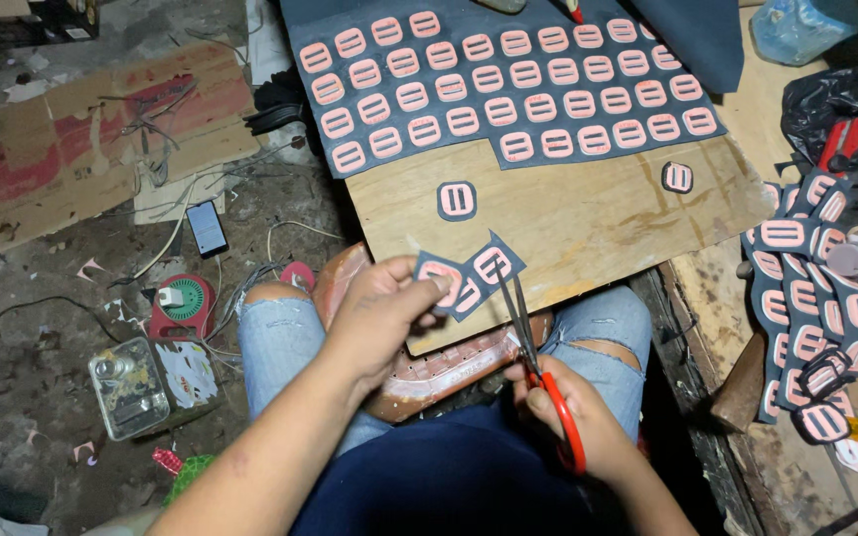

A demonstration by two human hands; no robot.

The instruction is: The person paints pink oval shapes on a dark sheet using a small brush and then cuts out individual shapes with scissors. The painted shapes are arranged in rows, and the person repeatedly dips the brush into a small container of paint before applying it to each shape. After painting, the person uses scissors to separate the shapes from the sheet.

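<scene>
- Over a plywood board (588, 213) laid across the lap of a seated person in ripped light-blue jeans (280, 342), the left hand (381, 316) pinches a short dark-blue strip bearing pink slotted buckle shapes (469, 276), thumb and fingers closed on its left end.
- The right hand (588, 422) grips red-handled scissors (538, 362), fingers through the loops; the steel blades point up and meet the strip's lower edge near its right-hand piece.
- The strip is held in the air just above the board's near edge, tilted, with two pink shapes plainly showing.
- On the bare wood beyond lie two single cut-out pieces: one dark-edged pink buckle shape (457, 200) near the middle, and a smaller one (677, 177) to the right.
- Farther back a large dark-blue sheet covered with rows of pink buckle shapes (508, 84) spreads over the board's far end.
- To the right, a heap of cut dark-blue strips with the same pink shapes (808, 308) rests on a wooden surface, beside a black plastic bag (836, 104).
- To the left, on the dirty floor, sit a mobile phone (208, 227), a red round device with a green centre (181, 303), a clear plastic box (131, 387) and flattened cardboard (81, 139).
</scene>
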